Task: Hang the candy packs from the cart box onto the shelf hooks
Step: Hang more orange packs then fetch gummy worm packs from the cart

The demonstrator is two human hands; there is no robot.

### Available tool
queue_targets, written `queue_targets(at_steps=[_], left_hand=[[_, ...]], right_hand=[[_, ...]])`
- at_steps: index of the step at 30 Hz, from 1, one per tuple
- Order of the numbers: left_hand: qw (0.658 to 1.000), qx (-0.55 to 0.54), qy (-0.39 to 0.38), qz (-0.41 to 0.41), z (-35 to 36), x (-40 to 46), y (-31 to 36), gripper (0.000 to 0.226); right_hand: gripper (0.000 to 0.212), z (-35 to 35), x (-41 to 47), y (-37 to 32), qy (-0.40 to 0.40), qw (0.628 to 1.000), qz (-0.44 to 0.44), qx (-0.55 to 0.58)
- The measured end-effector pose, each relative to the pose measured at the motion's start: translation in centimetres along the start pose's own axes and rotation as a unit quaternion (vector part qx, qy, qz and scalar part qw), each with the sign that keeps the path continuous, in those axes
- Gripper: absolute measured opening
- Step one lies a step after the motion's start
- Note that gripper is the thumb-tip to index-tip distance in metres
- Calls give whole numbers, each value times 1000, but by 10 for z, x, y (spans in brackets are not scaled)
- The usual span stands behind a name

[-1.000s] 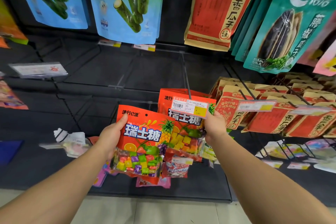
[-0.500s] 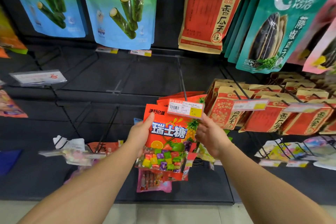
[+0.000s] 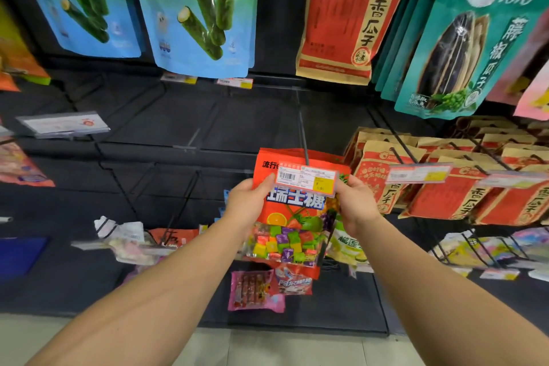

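Observation:
An orange candy pack [image 3: 292, 217] with coloured cubes showing through its window is held up at the shelf hook [image 3: 303, 140]. My left hand [image 3: 248, 203] grips its left edge. My right hand [image 3: 355, 203] grips its right edge. The pack's top sits behind the hook's price tag [image 3: 307, 178], among more orange packs on the same hook. Whether its hole is on the hook is hidden by the tag. The cart box is out of view.
Red seed bags [image 3: 445, 184] hang on hooks to the right. Seaweed-roll bags [image 3: 202, 12] and large seed bags [image 3: 350, 15] hang above. Bare hooks [image 3: 190, 140] stick out to the left. Small pink packs [image 3: 255, 291] hang below. Floor tiles [image 3: 267, 348] run along the bottom.
My left hand has carried the candy pack right and up against the packs on the hook. My right hand shifted onto the pack's right edge, under the price tag.

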State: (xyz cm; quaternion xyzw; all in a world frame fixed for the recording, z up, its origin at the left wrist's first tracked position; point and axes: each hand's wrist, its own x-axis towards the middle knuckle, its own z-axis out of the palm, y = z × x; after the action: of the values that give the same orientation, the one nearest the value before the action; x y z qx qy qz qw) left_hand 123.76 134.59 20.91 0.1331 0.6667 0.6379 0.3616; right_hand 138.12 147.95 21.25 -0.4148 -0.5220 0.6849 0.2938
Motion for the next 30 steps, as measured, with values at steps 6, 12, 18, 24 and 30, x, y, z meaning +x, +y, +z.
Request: queue_targets(at_steps=[6,12,18,24,30], left_hand=[[998,62,9,4,10,7,9,16],[998,58,27,-24,15,7,9,21],[974,213,79,-2,17,13,11,26],[927,367,78,21,-18,0,-5,59],[839,528,103,78,-110,-15,-15,63]], right_hand=[[52,-2,5,-1,28,999,7,-22],[9,-3,-3,-6,37,998,-3,-44],[47,7,7,2,121,983,-43,-130],[39,23,-24,22,260,947,-30,-189],[21,102,-63,57,76,902,-85,-416]])
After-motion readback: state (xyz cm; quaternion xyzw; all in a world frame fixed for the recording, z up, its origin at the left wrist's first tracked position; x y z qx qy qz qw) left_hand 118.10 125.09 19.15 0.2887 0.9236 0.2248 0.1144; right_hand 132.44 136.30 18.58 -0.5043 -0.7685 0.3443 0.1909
